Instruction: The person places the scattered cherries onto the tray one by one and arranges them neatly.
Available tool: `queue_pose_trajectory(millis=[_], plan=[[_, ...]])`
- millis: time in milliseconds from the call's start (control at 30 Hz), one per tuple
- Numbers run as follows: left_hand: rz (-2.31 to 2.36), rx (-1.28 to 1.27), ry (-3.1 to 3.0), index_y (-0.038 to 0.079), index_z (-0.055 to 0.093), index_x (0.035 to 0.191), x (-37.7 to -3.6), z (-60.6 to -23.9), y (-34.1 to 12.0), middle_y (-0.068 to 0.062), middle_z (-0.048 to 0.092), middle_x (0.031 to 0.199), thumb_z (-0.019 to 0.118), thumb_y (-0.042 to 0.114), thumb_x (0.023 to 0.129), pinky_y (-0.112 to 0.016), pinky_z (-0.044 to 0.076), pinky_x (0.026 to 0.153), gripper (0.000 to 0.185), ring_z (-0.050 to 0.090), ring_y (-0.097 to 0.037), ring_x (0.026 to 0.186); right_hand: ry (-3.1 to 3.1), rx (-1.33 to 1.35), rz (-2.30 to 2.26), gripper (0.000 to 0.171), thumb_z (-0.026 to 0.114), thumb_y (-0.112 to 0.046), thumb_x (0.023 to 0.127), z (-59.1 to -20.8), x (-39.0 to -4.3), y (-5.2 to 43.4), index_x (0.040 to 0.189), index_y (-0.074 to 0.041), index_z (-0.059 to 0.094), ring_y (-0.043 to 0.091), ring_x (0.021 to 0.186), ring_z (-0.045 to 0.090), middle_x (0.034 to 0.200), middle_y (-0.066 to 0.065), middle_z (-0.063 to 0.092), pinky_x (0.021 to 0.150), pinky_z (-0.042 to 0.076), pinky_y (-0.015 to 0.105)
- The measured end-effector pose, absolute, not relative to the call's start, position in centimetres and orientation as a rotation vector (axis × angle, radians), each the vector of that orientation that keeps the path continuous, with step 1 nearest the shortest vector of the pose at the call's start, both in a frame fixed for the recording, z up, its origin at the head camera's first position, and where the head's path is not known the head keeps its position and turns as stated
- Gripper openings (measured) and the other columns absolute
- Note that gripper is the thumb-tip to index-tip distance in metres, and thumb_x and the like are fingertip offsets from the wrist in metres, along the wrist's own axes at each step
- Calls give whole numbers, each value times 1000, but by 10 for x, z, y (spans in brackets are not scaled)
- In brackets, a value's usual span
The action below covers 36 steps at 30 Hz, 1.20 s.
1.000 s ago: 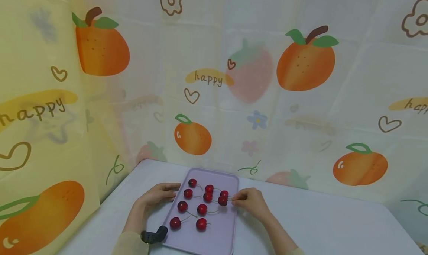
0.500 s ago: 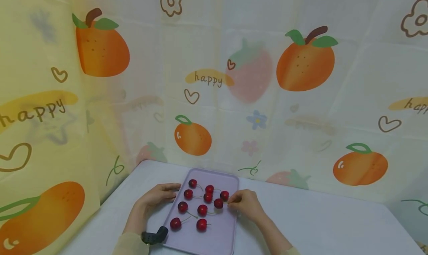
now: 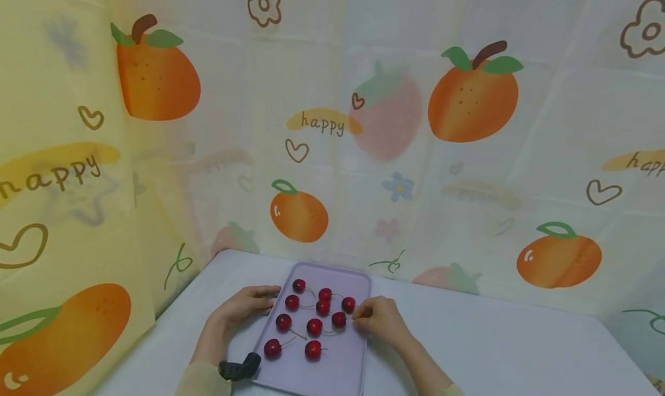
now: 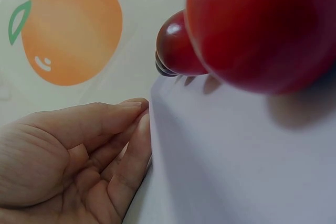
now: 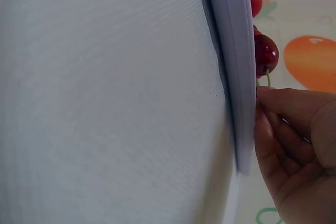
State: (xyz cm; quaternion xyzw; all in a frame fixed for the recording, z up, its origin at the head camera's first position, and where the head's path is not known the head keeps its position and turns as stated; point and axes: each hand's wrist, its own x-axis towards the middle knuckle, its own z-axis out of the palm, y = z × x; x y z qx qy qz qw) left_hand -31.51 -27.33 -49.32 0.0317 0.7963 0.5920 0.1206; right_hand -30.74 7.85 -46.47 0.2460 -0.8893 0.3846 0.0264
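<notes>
On a pale purple tray (image 3: pixel 340 367) lie several dark red cherries with green stems, spread in loose columns. My right hand (image 3: pixel 383 322) is at the tray's right edge, thumb and forefinger pinching the stem of a cherry (image 3: pixel 339 320). The right wrist view shows a cherry (image 5: pixel 266 55) with its thin stem running down to the fingertips. My left hand (image 3: pixel 248 303) rests against the tray's left edge, its fingers extended and relaxed. Seen from the left wrist, its fingertips touch the tray's outer side, and two large-looking cherries (image 4: pixel 262 30) stand close to the camera.
The white table (image 3: pixel 499 344) extends to the right of the tray. Behind it and on the left hangs a curtain (image 3: pixel 363 211) printed with oranges, hearts and strawberries. A black band (image 3: pixel 239 367) is around the left wrist.
My right hand has moved slightly left and toward me, bringing the pinched cherry away from the cherry behind it. The left hand stays at the tray's edge.
</notes>
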Motion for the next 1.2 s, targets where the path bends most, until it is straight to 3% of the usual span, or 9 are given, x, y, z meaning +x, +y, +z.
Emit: queue_pose_trajectory(millis=[1200], plan=[[1718,88,2339,1,53,140,-317,-497,-275,-23,53,146,57,13,96,-31,54,96,46,61,-20,119,-2779,740,1211,2,77,-8,79,-466,-303,77,80,-7,76,3,67,59,77,3,74,60,49,17]])
